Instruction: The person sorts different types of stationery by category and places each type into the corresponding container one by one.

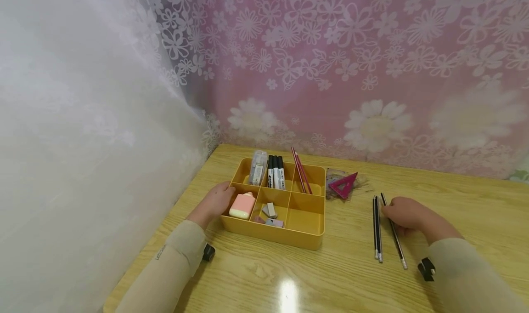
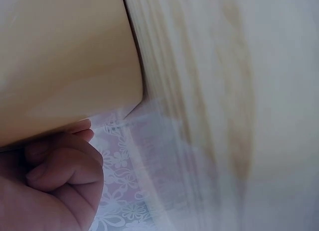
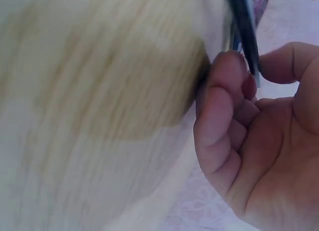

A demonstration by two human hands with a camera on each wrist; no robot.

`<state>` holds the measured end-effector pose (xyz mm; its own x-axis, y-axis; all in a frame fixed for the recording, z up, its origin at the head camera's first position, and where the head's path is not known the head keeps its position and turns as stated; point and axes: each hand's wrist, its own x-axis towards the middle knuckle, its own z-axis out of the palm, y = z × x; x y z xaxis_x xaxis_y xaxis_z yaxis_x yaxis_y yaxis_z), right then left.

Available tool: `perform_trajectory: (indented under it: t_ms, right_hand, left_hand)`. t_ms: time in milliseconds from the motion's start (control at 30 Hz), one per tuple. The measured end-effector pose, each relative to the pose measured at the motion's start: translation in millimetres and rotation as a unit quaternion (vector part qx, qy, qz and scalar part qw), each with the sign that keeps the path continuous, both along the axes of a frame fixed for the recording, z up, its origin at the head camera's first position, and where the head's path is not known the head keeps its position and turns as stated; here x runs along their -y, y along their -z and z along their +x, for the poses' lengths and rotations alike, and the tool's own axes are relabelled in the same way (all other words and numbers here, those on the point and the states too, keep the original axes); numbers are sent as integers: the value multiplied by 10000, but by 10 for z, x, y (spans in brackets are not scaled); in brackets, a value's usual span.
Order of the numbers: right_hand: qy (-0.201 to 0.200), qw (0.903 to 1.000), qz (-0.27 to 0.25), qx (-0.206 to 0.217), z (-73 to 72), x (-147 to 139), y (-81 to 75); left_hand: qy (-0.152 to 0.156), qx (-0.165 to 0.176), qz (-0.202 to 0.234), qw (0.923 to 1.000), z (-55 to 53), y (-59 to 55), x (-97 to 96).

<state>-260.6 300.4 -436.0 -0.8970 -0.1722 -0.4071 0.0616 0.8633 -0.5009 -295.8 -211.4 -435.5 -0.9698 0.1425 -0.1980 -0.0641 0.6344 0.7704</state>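
My left hand (image 1: 216,200) grips the left wall of a yellow compartment organizer (image 1: 268,236); in the left wrist view its fingers curl against the box's wall (image 2: 70,66). Over on the right, my right hand (image 1: 407,213) pinches a dark pencil (image 1: 397,241) between thumb and fingers, its white-eraser end pointing toward me. Just left of it, more dark pencils (image 1: 378,230) lie side by side on the table. The organizer holds black-capped markers (image 1: 276,172), red pencils (image 1: 303,173), small erasers (image 1: 270,210) and a pink-and-cream bottle-shaped item (image 1: 243,206). Its front right compartment is bare.
A clear plastic container (image 1: 258,168) stands in the back left compartment. Beside the organizer, a magenta set square (image 1: 344,185) lies on clear plastic pieces. A pink floral curtain (image 1: 310,74) hangs behind the wooden table (image 1: 256,276), with a white sheet (image 1: 82,120) at the left.
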Motion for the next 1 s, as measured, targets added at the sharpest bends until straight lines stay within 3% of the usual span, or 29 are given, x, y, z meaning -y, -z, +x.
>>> perform_trajectory:
  t_ms: [133, 267, 500, 667, 833, 933, 1000]
  right_hand:
    - [-26, 9992, -309, -249, 49, 19, -74]
    - [40, 9940, -815, -724, 65, 156, -253]
    - [205, 9711, -1809, -1542, 91, 575, -684]
    - [204, 9533, -2034, -2222, 78, 841, -891]
    - [359, 9308, -2023, -3022, 6, 1064, -963]
    - [418, 9182, -2236, -3243, -53, 1177, -939]
    - [393, 9160, -2211, -3324, -99, 1247, -895]
  left_hand:
    - [6, 0, -1, 10000, -1, -16, -9]
    - [28, -7, -11, 10000, -1, -29, -7]
    - [12, -20, -23, 10000, 0, -31, -8]
    - [4, -5, -27, 10000, -8, -1, -3]
    - [24, -83, -29, 10000, -14, 23, 4]
    - [65, -117, -44, 9999, -16, 26, 3]
    - [62, -91, -29, 9999, -20, 24, -1]
